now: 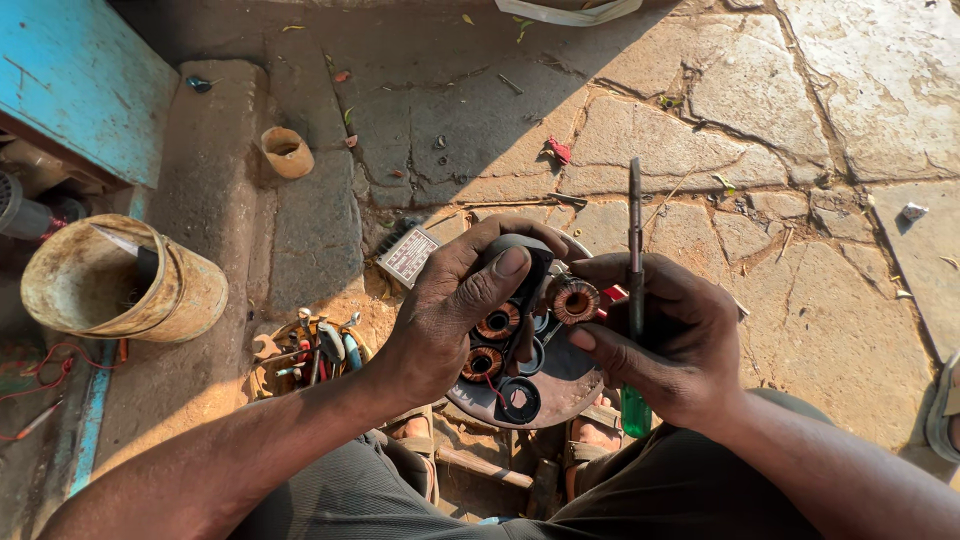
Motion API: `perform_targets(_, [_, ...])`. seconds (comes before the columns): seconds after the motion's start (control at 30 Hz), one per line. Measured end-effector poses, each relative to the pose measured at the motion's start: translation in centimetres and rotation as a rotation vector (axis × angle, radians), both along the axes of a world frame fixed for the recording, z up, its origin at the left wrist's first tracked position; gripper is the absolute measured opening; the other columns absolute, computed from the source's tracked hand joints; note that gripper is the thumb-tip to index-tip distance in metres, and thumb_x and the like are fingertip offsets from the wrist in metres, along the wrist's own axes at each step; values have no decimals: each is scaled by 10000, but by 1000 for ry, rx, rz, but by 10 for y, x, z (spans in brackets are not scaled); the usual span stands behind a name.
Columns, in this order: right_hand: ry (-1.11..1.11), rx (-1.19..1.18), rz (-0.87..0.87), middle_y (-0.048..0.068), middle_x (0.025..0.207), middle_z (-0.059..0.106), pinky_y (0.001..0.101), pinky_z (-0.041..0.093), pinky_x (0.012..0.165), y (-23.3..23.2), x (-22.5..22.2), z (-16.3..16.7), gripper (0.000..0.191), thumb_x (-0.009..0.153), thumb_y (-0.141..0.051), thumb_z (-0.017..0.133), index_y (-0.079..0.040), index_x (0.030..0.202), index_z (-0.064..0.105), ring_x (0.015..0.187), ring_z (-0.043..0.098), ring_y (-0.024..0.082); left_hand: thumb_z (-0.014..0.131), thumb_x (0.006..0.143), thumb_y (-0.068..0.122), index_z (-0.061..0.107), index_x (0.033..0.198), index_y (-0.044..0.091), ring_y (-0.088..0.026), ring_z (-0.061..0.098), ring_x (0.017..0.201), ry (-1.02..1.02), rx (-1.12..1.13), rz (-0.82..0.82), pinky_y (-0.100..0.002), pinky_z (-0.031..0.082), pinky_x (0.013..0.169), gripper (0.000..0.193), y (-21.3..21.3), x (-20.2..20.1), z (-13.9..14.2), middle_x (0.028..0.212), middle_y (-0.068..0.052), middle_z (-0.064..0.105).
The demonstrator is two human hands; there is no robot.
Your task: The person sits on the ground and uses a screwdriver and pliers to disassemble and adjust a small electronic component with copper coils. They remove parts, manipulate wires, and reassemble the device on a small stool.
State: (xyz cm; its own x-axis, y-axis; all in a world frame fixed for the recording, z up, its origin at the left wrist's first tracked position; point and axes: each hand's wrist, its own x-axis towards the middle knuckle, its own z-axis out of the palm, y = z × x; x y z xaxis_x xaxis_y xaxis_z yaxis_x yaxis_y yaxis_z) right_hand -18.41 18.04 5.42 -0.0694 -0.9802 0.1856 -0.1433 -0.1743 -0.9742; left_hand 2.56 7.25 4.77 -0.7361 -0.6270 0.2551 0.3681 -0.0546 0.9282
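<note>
My left hand (455, 310) grips a round dark motor plate (560, 385) that carries several copper-wound coils (497, 322), thumb pressed on its upper edge. My right hand (665, 335) holds a screwdriver (635, 230) with a green handle (634, 410), its metal shaft pointing up and away. The same hand's fingertips pinch one copper coil (576, 299) at the plate's upper right rim. Both hands meet over my lap, above my sandalled feet.
A worn yellow bucket (120, 285) stands at left beside a blue panel (85, 80). A small tin of tools (310, 350) sits near my left forearm. A small labelled box (408, 255) lies on the cracked stone paving (800, 200). A small cup (288, 152) rests on a step.
</note>
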Motion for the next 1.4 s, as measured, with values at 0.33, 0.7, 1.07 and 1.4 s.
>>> perform_targets(0.33, [-57,-16,13,121,1097,763,249,559,832,0,-5,-1,367,874,20,784,60,1217,660,973,691,97,558,1048,520,613,1326,3,-160,693,1154,-94,15,2,-322,581,1042,590,1,-3,13,1191,-113,706])
perform_targets(0.7, [-84,-2,9,119,1130,753,257,558,878,-1,-7,-4,406,862,26,787,50,1242,647,1037,685,100,524,1057,523,615,1313,11,-151,699,1127,-96,18,1,-319,601,1003,579,2,-5,13,1185,-104,703])
perform_targets(1.07, [-216,126,-3,126,1066,772,208,487,529,-5,-6,-2,419,868,17,766,63,1263,632,652,622,55,524,1075,502,624,1287,17,-140,702,1055,-82,37,46,-305,597,935,540,2,-4,10,1123,-99,700])
perform_targets(1.4, [-278,236,-1,100,968,749,225,451,461,-13,-6,2,419,892,-100,736,57,1268,636,610,601,59,489,1062,479,627,1248,30,-98,706,974,-198,37,127,-266,608,865,506,-3,-4,6,1034,-72,702])
